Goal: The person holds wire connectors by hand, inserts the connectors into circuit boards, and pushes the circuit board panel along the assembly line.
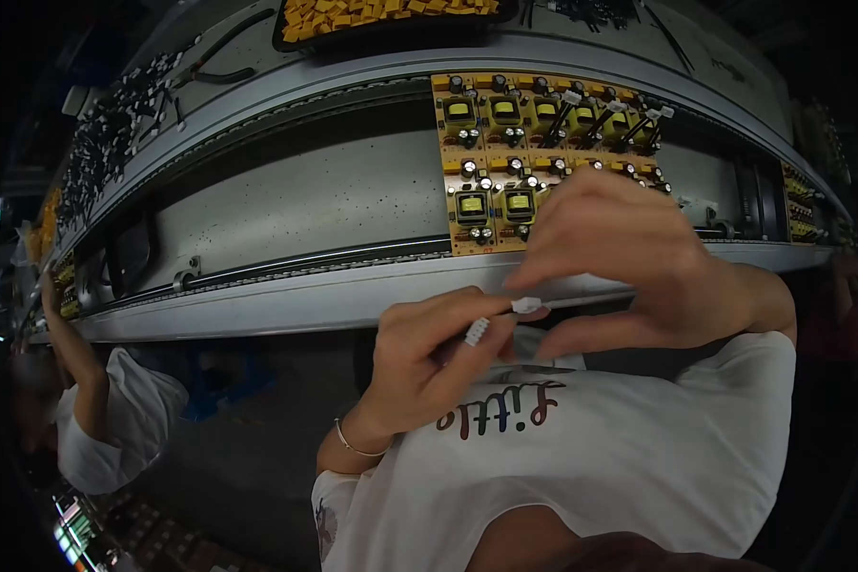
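Note:
My left hand (434,353) is closed on small white connectors; one white connector (526,305) pokes out at the fingertips, and a ribbed white one (477,331) shows beside the thumb. Just to the right, my right hand (620,262) hovers with thumb and fingers apart, nothing visible between them. It covers the lower right part of a yellow-brown circuit board panel (491,160), which lies on the conveyor rails. Black wires with white plugs (615,110) stand up from the panel's upper right part.
A black tray (391,40) of yellow parts lies beyond the rails. Pliers (221,72) and a heap of black-and-white leads (114,133) are at upper left. Another person (119,415) stands at far left. More boards (801,202) sit at far right.

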`<state>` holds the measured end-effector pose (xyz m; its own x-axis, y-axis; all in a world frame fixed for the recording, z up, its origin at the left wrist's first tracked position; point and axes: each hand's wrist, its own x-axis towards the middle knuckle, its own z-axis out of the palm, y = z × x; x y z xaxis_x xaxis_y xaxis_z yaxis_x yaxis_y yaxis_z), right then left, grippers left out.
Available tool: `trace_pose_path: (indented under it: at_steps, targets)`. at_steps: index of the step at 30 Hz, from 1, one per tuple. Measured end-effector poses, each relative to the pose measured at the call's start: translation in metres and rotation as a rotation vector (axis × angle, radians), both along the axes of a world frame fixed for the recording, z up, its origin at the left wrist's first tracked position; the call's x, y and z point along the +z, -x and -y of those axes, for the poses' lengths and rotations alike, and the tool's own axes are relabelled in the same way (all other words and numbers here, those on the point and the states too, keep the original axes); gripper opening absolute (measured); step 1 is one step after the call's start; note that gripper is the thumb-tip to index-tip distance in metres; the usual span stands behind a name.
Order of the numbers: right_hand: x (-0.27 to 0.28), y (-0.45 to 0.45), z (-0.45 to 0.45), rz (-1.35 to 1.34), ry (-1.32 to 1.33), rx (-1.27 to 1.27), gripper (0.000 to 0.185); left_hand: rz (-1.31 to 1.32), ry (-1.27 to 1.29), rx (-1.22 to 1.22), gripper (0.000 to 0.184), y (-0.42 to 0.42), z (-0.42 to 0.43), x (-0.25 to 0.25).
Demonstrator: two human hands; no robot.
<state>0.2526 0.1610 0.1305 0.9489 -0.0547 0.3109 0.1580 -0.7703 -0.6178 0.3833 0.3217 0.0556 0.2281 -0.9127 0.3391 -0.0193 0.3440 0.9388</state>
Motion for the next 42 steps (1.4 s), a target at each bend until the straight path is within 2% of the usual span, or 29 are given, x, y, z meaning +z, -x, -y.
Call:
trace_pose_path:
  at_steps: [3,5,9,11,14,18,24,26,30,33,36,39,42]
  targets:
    - [-0.008,0.0,-0.001,0.014,-0.105,0.086,0.027,-0.008,-0.001,-0.034,0.02,0.006,-0.001,0.0]
    - [-0.008,-0.002,0.0,0.02,-0.097,0.033,0.016,0.017,-0.083,-0.008,0.019,0.007,-0.003,0.002]
    - [-0.004,-0.001,0.007,-0.061,-0.12,-0.06,0.017,0.033,-0.191,-0.034,0.02,0.003,-0.004,-0.002]
    - [-0.002,-0.002,0.005,-0.143,-0.353,-0.146,0.014,-0.081,-0.145,0.016,0.02,0.006,-0.003,-0.007]
    - [-0.001,-0.007,-0.002,-0.158,-0.32,-0.092,0.013,-0.099,-0.207,-0.024,0.02,0.003,-0.004,-0.004]
    - [-0.008,-0.007,-0.002,-0.185,-0.347,-0.04,0.013,-0.049,-0.149,-0.014,0.019,0.005,-0.005,-0.006]
    - [-0.007,-0.006,-0.002,-0.175,-0.338,-0.019,0.013,0.143,-0.11,0.023,0.02,0.003,-0.011,0.0]
    - [-0.01,-0.007,-0.001,-0.122,-0.239,0.087,0.013,0.174,-0.127,0.008,0.021,0.002,-0.011,0.001]
    - [-0.01,-0.007,-0.001,-0.181,-0.235,0.115,0.013,0.247,-0.089,0.013,0.022,0.003,-0.012,-0.003]
    - [-0.008,-0.009,-0.002,-0.112,-0.147,0.146,0.013,0.295,-0.088,0.024,0.02,0.002,-0.012,-0.002]
    - [-0.007,-0.011,-0.003,-0.095,-0.11,0.172,0.014,0.372,-0.055,0.03,0.022,-0.001,-0.012,0.003]
    - [-0.006,-0.011,-0.002,-0.197,-0.143,0.225,0.014,0.406,-0.041,-0.02,0.027,-0.002,-0.013,0.003]
    - [-0.007,-0.012,-0.001,-0.102,-0.154,0.2,0.007,0.422,-0.014,0.001,0.035,-0.004,-0.013,0.0]
